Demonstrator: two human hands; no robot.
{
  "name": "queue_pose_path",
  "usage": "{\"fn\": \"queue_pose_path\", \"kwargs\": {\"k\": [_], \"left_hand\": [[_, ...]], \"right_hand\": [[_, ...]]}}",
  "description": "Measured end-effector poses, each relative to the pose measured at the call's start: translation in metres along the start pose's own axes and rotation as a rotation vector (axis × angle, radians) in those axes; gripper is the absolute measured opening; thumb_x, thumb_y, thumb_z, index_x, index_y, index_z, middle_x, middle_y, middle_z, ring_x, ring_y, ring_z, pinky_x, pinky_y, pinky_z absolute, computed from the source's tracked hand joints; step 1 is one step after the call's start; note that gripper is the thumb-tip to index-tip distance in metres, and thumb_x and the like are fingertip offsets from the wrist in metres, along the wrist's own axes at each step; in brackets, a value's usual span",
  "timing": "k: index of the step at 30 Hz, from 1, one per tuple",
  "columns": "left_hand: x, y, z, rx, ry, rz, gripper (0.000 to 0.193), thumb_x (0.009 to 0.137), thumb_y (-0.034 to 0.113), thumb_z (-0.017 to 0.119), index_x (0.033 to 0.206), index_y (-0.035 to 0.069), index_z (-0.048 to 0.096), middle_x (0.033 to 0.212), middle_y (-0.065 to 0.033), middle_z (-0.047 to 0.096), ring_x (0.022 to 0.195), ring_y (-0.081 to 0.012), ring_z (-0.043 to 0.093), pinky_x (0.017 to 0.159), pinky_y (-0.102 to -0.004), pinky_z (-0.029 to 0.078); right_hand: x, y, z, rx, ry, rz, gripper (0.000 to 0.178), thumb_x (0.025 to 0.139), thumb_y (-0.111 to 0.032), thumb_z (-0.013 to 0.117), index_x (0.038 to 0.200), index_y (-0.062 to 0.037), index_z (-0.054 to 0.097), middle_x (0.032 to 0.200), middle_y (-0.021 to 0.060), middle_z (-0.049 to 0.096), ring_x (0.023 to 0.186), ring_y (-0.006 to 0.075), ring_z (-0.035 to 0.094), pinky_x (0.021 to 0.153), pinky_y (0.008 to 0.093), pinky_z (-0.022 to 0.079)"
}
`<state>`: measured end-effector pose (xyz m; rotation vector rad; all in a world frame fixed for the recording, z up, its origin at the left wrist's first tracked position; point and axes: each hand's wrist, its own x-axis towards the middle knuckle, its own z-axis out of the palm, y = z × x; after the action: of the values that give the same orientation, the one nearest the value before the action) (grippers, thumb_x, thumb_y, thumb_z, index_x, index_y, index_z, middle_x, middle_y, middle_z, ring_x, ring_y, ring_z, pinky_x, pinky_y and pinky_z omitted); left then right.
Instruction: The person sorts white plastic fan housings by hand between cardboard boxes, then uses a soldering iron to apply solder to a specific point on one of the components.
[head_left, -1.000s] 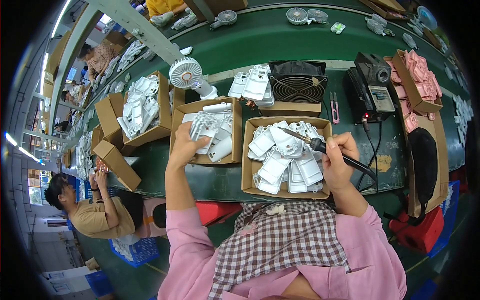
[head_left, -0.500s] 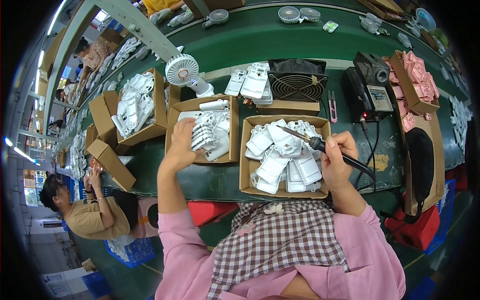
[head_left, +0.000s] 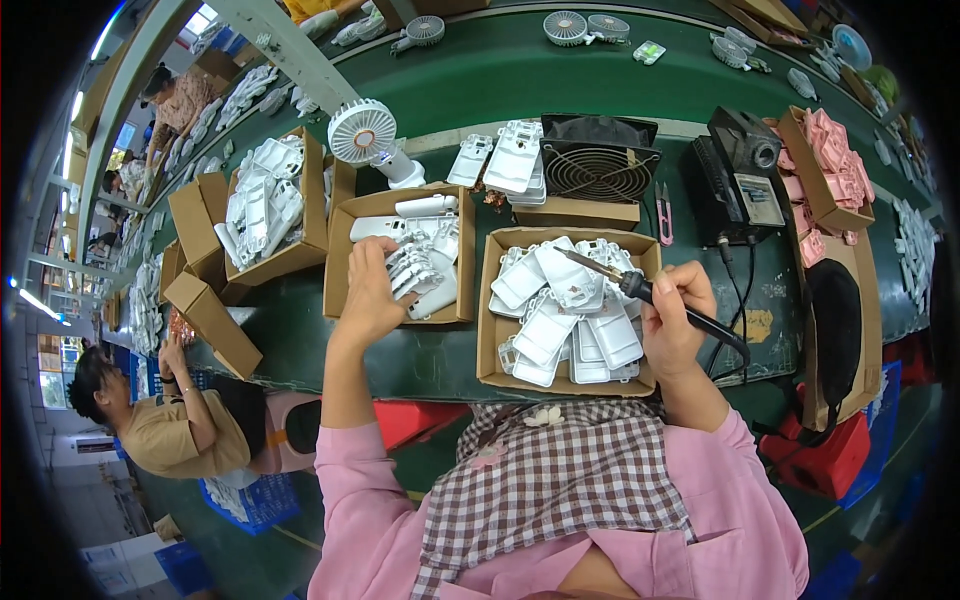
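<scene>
My right hand [head_left: 677, 318] is closed round the black handle of a soldering iron [head_left: 632, 284]. Its metal tip points up and left over a cardboard box [head_left: 484, 345] heaped with white plastic shells [head_left: 545, 340]. To the left, my left hand [head_left: 368, 292] reaches into a second cardboard box [head_left: 338, 215]. Thumb and fingers curl about a stack of white ribbed plastic parts [head_left: 418, 264], slightly blurred; the fingertips are partly hidden. Other white casing pieces [head_left: 427, 206] lie in that box.
A white fan [head_left: 363, 134] stands behind the boxes. A black framed fan [head_left: 603, 160], pink-handled tweezers [head_left: 665, 212] and a black soldering station [head_left: 742, 190] sit farther right. Pink parts [head_left: 835, 150] fill a box at the right. A person [head_left: 180, 420] sits at the left.
My left hand has shifted right and closed in on the white parts, which have moved slightly right in their box. My right hand and the soldering iron stay nearly still. The view has shifted slightly.
</scene>
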<state>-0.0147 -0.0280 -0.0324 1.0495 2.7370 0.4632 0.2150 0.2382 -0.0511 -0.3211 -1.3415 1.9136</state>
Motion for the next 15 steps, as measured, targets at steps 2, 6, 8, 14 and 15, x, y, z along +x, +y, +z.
{"fn": "queue_pose_path", "kwargs": {"k": [2, 6, 8, 14, 15], "left_hand": [[-0.003, 0.0, 0.005, -0.142, 0.135, 0.006, 0.074, 0.065, 0.01, 0.077, 0.126, 0.0, 0.035, 0.128, -0.0212, 0.039, 0.115, -0.0397, 0.04, 0.1, -0.0422, 0.034], [-0.004, -0.006, 0.007, -0.074, 0.109, -0.011, 0.075, 0.066, 0.011, 0.077, 0.128, -0.001, 0.037, 0.122, -0.0216, 0.045, 0.114, -0.0398, 0.042, 0.098, -0.0418, 0.036], [-0.001, -0.003, 0.004, -0.07, 0.072, -0.062, 0.073, 0.065, 0.011, 0.077, 0.128, -0.002, 0.041, 0.117, -0.0232, 0.048, 0.113, -0.0399, 0.042, 0.098, -0.0426, 0.036], [-0.013, -0.005, 0.007, -1.618, 0.246, -0.103, 0.06, 0.073, -0.001, 0.065, 0.128, -0.001, 0.041, 0.115, -0.0147, 0.056, 0.104, -0.0287, 0.059, 0.09, -0.0475, 0.05], [-0.018, 0.0, 0.007, -1.848, 0.227, -0.042, 0.06, 0.076, 0.003, 0.063, 0.131, -0.001, 0.038, 0.121, -0.0183, 0.054, 0.106, -0.0356, 0.057, 0.085, -0.0572, 0.051]], "right_hand": [[0.0, 0.0, 0.001, -0.002, -0.01, -0.011, 0.016, 0.089, -0.011, 0.059, 0.08, -0.0051, 0.047, 0.063, 0.0004, 0.051, 0.044, 0.003, 0.042, 0.04, 0.0172, 0.032], [-0.001, -0.002, 0.001, -0.005, 0.0, -0.007, 0.017, 0.089, -0.012, 0.059, 0.08, -0.0051, 0.047, 0.063, 0.0001, 0.051, 0.044, 0.0031, 0.042, 0.04, 0.0172, 0.032], [-0.002, -0.003, 0.002, 0.003, 0.027, 0.001, 0.017, 0.089, -0.012, 0.059, 0.08, -0.005, 0.047, 0.062, 0.0001, 0.05, 0.044, 0.0032, 0.042, 0.04, 0.0173, 0.032], [-0.003, -0.001, 0.0, 0.029, 0.01, -0.015, 0.013, 0.089, -0.007, 0.057, 0.081, -0.0044, 0.047, 0.061, 0.0002, 0.051, 0.045, 0.003, 0.042, 0.041, 0.0173, 0.033], [-0.002, -0.002, 0.0, 0.043, 0.006, -0.018, 0.013, 0.09, -0.007, 0.057, 0.081, -0.0044, 0.047, 0.061, 0.0002, 0.051, 0.045, 0.003, 0.043, 0.041, 0.0174, 0.033]]}}
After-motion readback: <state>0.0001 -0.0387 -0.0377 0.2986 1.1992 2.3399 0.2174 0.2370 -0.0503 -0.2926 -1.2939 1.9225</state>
